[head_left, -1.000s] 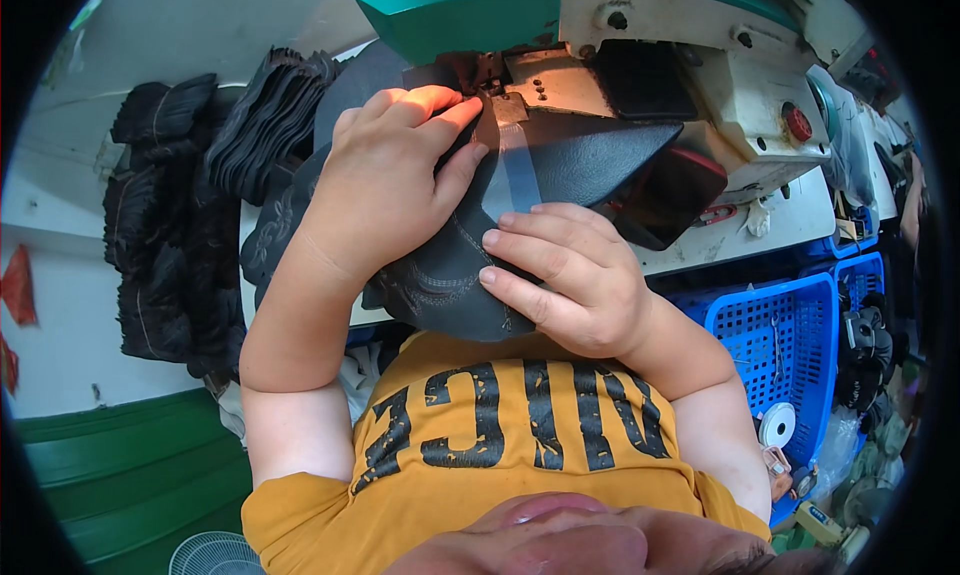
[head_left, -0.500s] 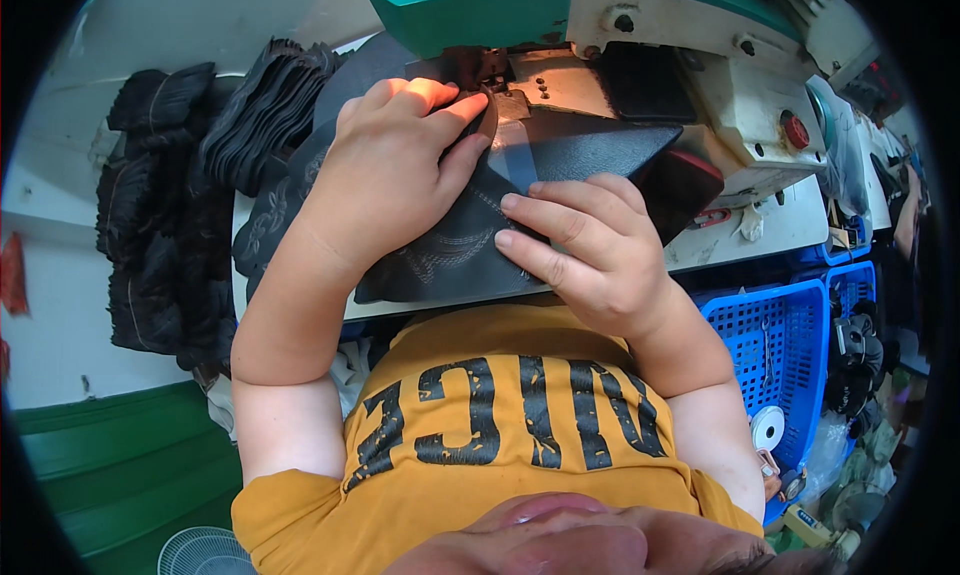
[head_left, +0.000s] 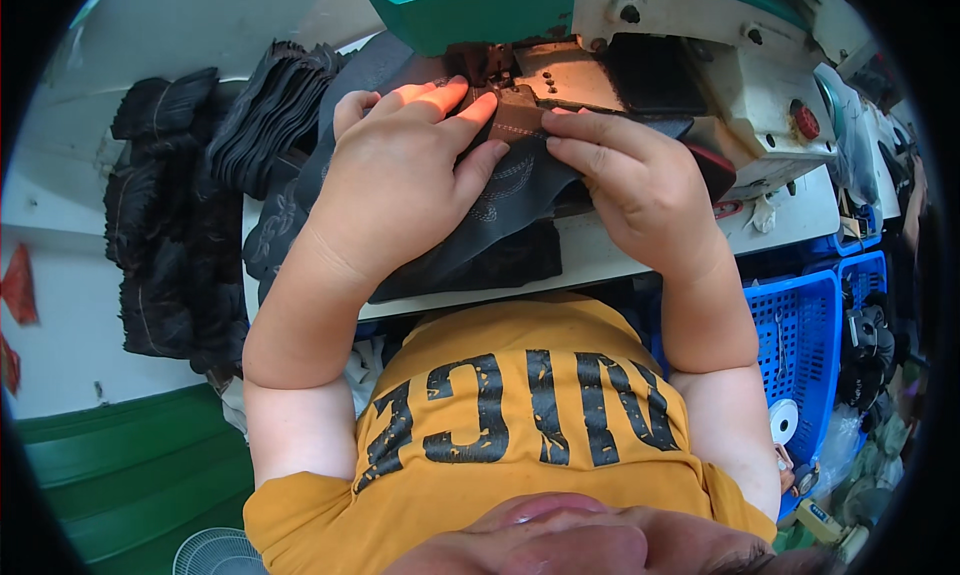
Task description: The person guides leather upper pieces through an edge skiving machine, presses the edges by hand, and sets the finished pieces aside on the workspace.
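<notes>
A dark leather-like piece with pale decorative stitching lies under both of my hands, at the foot of a green and white sewing machine. My left hand rests on it with fingers spread, its index and middle fingertips beside the lit needle area. The left thumb lies on the piece, apart from the index finger. At the piece's right side, my right hand grips the edge with its fingers close together; the fingertips' underside is hidden. More dark pieces lie beneath and left of my left hand.
Stacked dark pieces and tied bundles stand at the left. Beyond the right edge of the white table are blue baskets, one with a white spool by it. A fan shows at the lower left.
My right hand has moved up and closer to the needle area, taking the piece's right edge. The stitched piece has turned and now lies flatter. The left hand has stayed nearly in place.
</notes>
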Demonstrator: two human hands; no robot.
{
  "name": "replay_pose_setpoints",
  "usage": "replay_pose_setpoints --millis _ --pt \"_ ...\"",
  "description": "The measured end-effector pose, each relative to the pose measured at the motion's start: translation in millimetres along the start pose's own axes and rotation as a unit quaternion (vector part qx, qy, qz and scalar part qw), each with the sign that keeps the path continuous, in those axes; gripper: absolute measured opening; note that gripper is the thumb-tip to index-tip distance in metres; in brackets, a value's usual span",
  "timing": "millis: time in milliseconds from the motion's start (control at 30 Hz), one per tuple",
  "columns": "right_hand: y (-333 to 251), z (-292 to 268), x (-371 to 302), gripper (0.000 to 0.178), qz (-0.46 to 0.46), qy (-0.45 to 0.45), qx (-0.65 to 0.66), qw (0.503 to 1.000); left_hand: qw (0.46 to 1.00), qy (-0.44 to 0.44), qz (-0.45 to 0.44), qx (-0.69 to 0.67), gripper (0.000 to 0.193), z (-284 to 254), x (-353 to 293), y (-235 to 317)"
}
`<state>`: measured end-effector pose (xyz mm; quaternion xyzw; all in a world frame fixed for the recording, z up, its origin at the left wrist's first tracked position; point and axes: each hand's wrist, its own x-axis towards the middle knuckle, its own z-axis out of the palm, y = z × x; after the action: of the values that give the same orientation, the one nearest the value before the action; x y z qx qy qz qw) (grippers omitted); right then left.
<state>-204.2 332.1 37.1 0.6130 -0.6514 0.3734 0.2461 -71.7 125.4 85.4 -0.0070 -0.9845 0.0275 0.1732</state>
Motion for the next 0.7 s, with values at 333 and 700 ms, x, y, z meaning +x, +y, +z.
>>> replay_pose_setpoints --millis 333,700 --pt "6 8 10 0.021 0.014 0.021 -0.010 1.000 0.998 -0.020 0.056 0.009 0.045 7 7 -32" --pt "0 9 7 0.016 -0.003 0.002 0.033 0.999 0.998 -0.030 0.056 0.019 0.037 -2 0 -44"
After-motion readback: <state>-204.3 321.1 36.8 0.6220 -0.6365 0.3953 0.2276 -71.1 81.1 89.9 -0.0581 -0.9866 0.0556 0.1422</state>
